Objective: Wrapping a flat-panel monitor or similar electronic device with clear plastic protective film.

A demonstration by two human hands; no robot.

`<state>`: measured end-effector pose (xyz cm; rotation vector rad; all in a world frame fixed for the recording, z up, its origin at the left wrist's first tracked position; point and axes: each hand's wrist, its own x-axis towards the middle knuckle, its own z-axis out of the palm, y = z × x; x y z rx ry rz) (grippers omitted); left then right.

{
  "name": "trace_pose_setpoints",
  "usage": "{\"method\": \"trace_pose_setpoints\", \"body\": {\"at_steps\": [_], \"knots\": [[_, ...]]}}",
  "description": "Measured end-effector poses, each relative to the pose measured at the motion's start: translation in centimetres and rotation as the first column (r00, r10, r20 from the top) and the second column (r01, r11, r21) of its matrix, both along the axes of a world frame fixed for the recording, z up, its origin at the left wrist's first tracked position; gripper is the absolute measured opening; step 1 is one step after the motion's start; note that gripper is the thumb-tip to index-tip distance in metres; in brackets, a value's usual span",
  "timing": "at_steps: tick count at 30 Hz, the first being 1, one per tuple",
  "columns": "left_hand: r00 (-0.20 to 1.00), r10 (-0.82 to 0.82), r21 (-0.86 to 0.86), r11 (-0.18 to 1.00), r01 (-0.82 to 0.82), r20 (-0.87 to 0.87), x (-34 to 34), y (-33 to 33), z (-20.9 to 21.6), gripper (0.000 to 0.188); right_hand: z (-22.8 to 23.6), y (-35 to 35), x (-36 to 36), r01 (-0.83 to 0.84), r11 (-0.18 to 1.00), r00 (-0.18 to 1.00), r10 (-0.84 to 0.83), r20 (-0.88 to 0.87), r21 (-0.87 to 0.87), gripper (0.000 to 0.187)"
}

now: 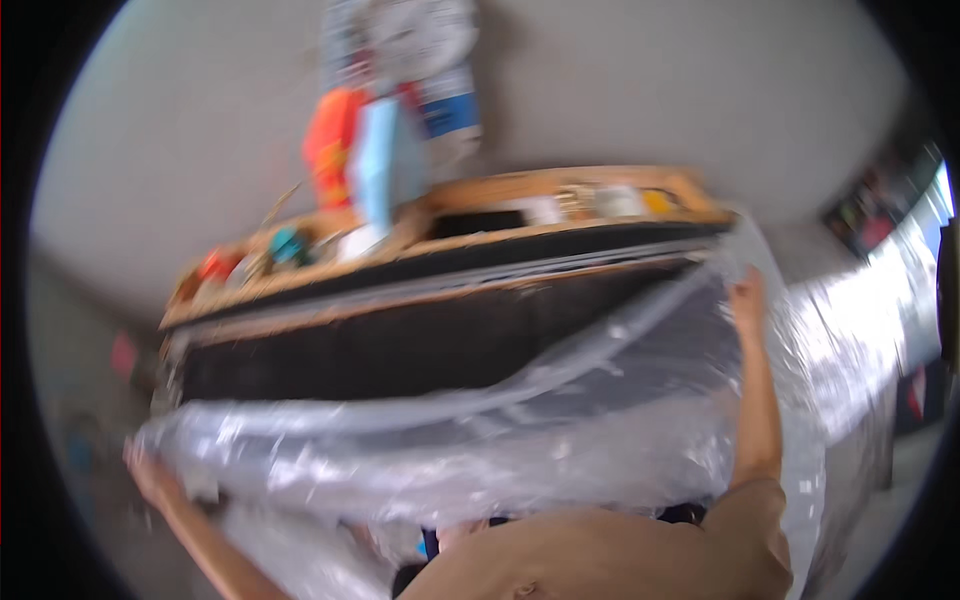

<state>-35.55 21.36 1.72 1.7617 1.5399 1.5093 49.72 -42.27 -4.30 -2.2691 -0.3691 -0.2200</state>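
A wide clear plastic sheet [480, 455] stretches between my two hands, sagging in front of a long piece of wooden furniture with a dark front panel [400, 345]. At the lower left, my left hand [150, 475] grips one end of the sheet. My right hand [746, 300], higher up, is closed on the other end beside the furniture's right corner. Motion blur smears the fingers of both hands. The sheet's upper edge slants up toward the right and leaves much of the dark panel uncovered.
The furniture's wooden top ledge [490, 190] carries small items, including a teal object [289, 246] and a yellow one [658, 201]. Above it, red and light blue items [380, 160] hang against the grey wall [640, 90]. More shiny plastic [850, 335] lies at the right.
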Motion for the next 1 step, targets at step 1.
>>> {"method": "trace_pose_setpoints", "body": {"at_steps": [1], "knots": [[0.983,-0.015,-0.062,0.998,0.003,-0.185,0.02,-1.06,1.83,0.044,-3.45,3.23,2.83,-0.130,0.991,0.991,0.130,-0.019,0.025,0.060]]}}
